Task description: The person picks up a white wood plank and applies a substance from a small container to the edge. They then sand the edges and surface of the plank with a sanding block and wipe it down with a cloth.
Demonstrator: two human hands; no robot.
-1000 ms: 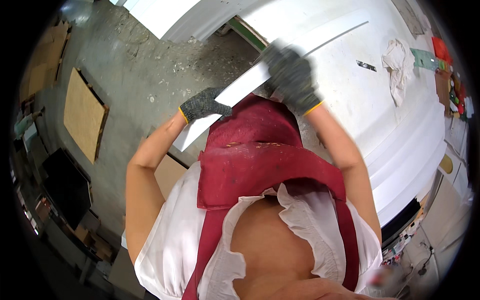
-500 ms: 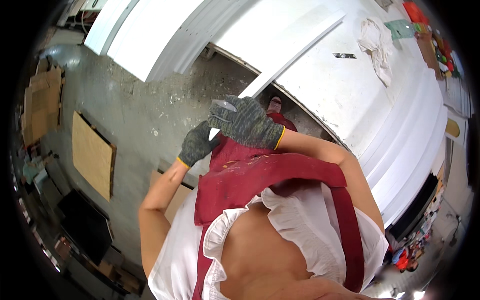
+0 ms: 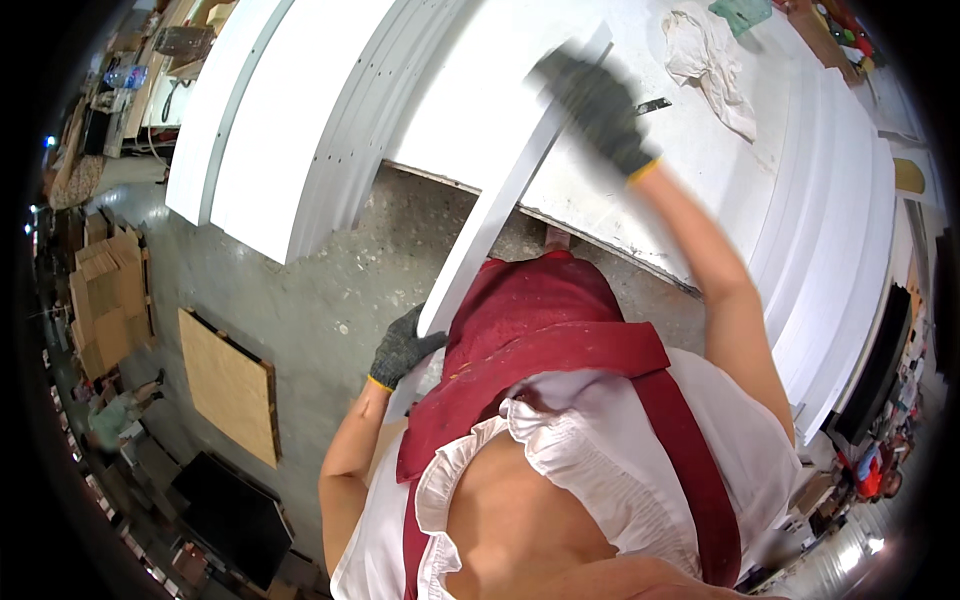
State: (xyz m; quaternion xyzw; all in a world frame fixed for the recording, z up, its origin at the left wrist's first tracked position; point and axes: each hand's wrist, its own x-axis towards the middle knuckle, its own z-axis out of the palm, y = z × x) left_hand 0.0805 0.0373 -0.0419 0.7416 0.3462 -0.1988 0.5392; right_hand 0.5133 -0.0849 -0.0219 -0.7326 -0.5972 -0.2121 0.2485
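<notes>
A long white strip [image 3: 478, 232] slants from beside my lap up across the edge of the white tabletop [image 3: 590, 185]. My left hand [image 3: 406, 347], in a dark grey knitted glove with a yellow cuff, is closed around the strip's near end. Far up the strip, my gloved right hand [image 3: 597, 108] lies over it near the far end. Motion smears its fingers, so whether they grip the strip or something else against it does not show. A small dark flat piece [image 3: 654, 105] lies on the tabletop beside the right hand.
Stacked long white panels [image 3: 300, 110] stand at the left of the tabletop, more white lengths [image 3: 825, 230] at the right. A crumpled white cloth [image 3: 708, 65] lies at the back. On the floor at left are a wooden board [image 3: 230, 385] and cardboard [image 3: 110, 295].
My right hand has moved away from the left, up along the strip toward its far end. My left hand stays at the near end, a little lower in view. The view has shifted.
</notes>
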